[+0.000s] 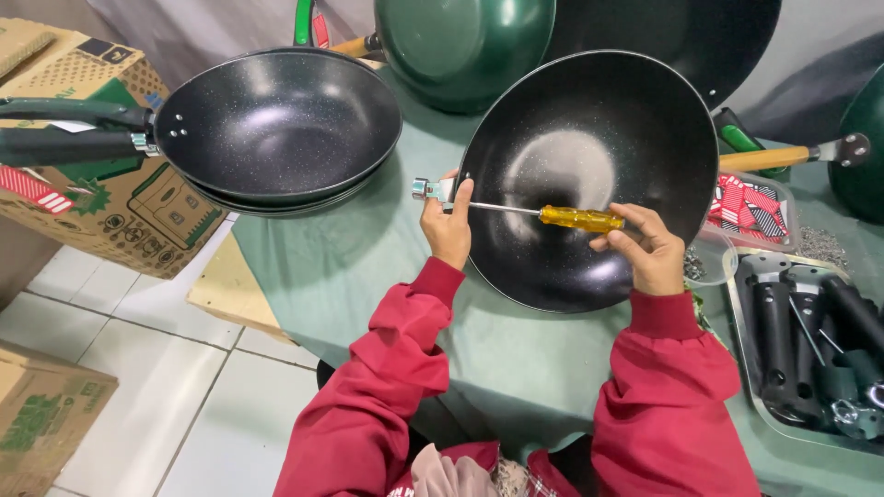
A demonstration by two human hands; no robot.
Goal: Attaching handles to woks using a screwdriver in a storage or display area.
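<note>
While tilted, the black speckled wok point(589, 138) meets a yellow-handled screwdriver point(580, 218)

This looks like a small cookware assembly workshop, not a home kitchen. Several identical dark non-stick woks are in view at once: a stack of finished pans point(276, 124) with handles fitted on the far left, a bare wok point(589, 175) without a handle in the middle, and green-backed ones point(460, 41) leaning at the far edge. The worktop point(350, 267) is covered with a plain green sheet. On the right, a metal tray point(810, 350) holds loose black handles and small fittings, and a clear tub point(755, 207) holds red packets. Printed cardboard cartons point(101, 202) stand on the left above a white tiled floor point(166, 387).
</note>
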